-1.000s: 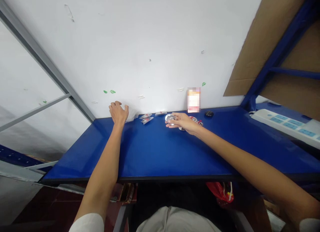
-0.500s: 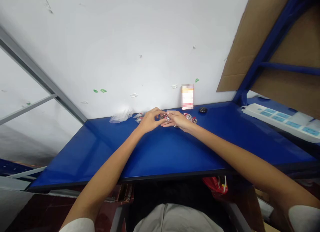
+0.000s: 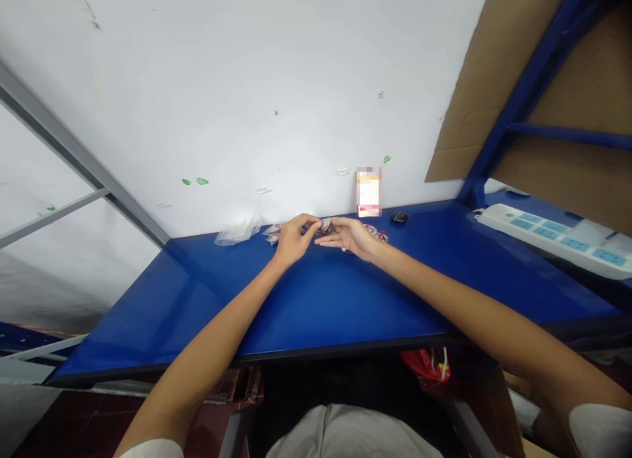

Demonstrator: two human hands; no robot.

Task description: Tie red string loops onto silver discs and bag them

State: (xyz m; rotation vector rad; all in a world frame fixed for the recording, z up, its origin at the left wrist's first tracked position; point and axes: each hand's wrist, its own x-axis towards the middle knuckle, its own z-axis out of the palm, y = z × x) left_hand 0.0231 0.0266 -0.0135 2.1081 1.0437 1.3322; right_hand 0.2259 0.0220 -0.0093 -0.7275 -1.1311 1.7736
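My left hand [image 3: 296, 239] is closed in a pinch, thumb and index finger on the edge of a small shiny round piece [image 3: 326, 228] in what looks like clear wrap. The fingers of my right hand [image 3: 356, 238] are spread and stretched out, palm partly turned up, just right of that piece and under it. Whether the right thumb touches it I cannot tell. Beside my left hand lie several small clear-wrapped pieces [image 3: 272, 231] with red and white on them. More round red and white pieces [image 3: 381, 236] lie behind my right wrist, partly hidden.
A pile of clear plastic bags [image 3: 239, 231] lies at the back left of the blue table [image 3: 316, 306]. A blurred upright box or card [image 3: 369, 193] leans at the wall, with a small black object [image 3: 399, 218] beside it. A white power strip [image 3: 557, 237] is at the right.
My right thumb and fingers have spread apart, away from the round piece they were closed around. My left hand still pinches the piece, and more of it shows between the hands.
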